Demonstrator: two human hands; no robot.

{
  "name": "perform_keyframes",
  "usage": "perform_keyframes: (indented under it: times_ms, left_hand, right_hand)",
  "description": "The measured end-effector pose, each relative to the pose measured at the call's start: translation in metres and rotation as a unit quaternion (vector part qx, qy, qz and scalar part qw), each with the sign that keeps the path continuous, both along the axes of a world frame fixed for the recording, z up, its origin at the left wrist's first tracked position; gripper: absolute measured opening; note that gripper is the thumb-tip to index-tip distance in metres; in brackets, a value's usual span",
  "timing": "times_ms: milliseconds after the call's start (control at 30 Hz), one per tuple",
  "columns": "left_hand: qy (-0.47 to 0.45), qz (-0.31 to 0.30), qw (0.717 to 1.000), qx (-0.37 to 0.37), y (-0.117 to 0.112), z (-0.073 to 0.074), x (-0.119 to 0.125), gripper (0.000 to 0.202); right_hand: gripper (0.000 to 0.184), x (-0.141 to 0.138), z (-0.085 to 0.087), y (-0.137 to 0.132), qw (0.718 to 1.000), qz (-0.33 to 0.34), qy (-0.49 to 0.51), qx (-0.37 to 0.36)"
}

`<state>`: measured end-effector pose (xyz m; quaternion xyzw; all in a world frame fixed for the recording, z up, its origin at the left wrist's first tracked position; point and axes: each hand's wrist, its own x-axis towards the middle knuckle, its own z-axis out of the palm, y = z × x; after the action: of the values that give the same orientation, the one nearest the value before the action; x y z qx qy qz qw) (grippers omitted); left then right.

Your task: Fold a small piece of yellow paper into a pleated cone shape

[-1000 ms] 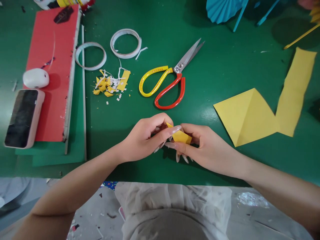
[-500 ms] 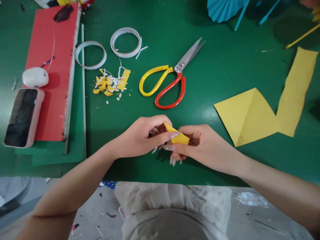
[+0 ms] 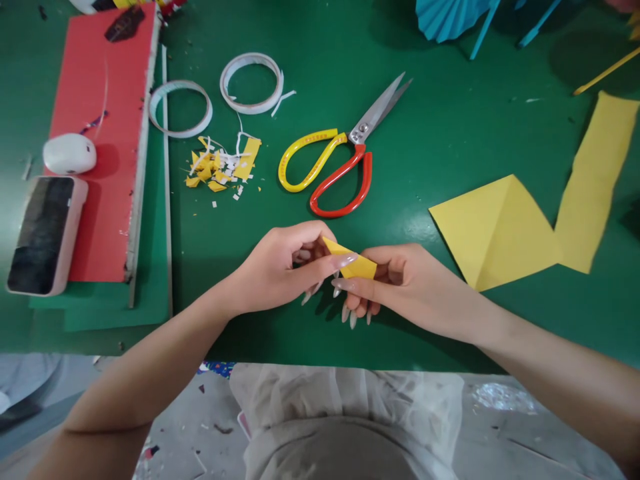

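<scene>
A small piece of folded yellow paper [image 3: 361, 268] is pinched between both hands, just above the green table. My left hand [image 3: 295, 267] is closed on its left end, with the thumb lying across the top face. From the right, my right hand [image 3: 400, 283] grips the lower right part between thumb and fingers. The paper's underside is hidden by the fingers. Beyond the hands lies a pair of scissors [image 3: 357, 137] with one yellow and one red handle, blades slightly apart.
Two tape rolls [image 3: 251, 109] [image 3: 181, 132] lie beyond the left hand, near yellow and white scraps [image 3: 215, 168]. A red board [image 3: 103, 73], a white case [image 3: 70, 153] and a phone-like device [image 3: 43, 233] are at left. To the right are a creased yellow sheet [image 3: 493, 233], a yellow strip [image 3: 597, 180] and blue pleated paper [image 3: 447, 17].
Both hands have risen slightly away from me with the folded paper still between them. The right fingers have shifted a little under it. Objects on the table stay put.
</scene>
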<state>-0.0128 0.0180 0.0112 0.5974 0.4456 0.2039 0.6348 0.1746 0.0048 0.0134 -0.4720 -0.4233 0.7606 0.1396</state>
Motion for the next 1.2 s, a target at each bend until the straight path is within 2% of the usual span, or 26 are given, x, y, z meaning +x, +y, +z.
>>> perform_keyframes:
  times_ms: [67, 167, 300, 467, 667, 767, 900, 1200]
  left_hand:
    - [0.004, -0.027, 1.0, -0.007, -0.001, 0.0, 0.001, 0.014]
    - [0.036, -0.041, 0.998, 0.021, -0.003, -0.001, 0.002, 0.015]
    - [0.037, -0.02, 0.999, 0.034, -0.004, -0.001, 0.003, 0.022]
    - [0.005, -0.002, 1.0, -0.011, -0.003, -0.001, 0.005, 0.026]
    - [-0.022, 0.026, 0.998, -0.044, -0.003, -0.001, 0.006, 0.025]
    - [-0.029, 0.018, 0.998, -0.049, -0.003, -0.001, 0.005, 0.026]
    - [-0.006, -0.001, 1.0, -0.007, -0.003, -0.002, 0.002, 0.032]
    - [-0.01, -0.041, 0.999, 0.001, 0.001, 0.002, -0.001, 0.041]
  right_hand:
    - [0.016, -0.001, 0.0, 0.0, 1.0, -0.001, 0.001, 0.003]
    - [0.016, -0.001, 0.001, 0.001, 1.0, 0.01, -0.002, 0.013]
    - [0.013, 0.0, 0.003, 0.002, 0.999, 0.044, -0.014, 0.023]
    - [0.011, 0.002, 0.006, 0.004, 0.996, 0.072, -0.014, 0.046]
    - [0.017, 0.001, 0.003, 0.002, 0.999, 0.03, 0.006, 0.021]
    - [0.02, 0.0, -0.001, 0.0, 0.999, 0.013, 0.008, 0.038]
    - [0.021, -0.001, -0.004, -0.001, 0.999, 0.01, 0.014, 0.049]
    - [0.013, 0.005, 0.0, 0.009, 0.998, 0.049, 0.015, 0.026]
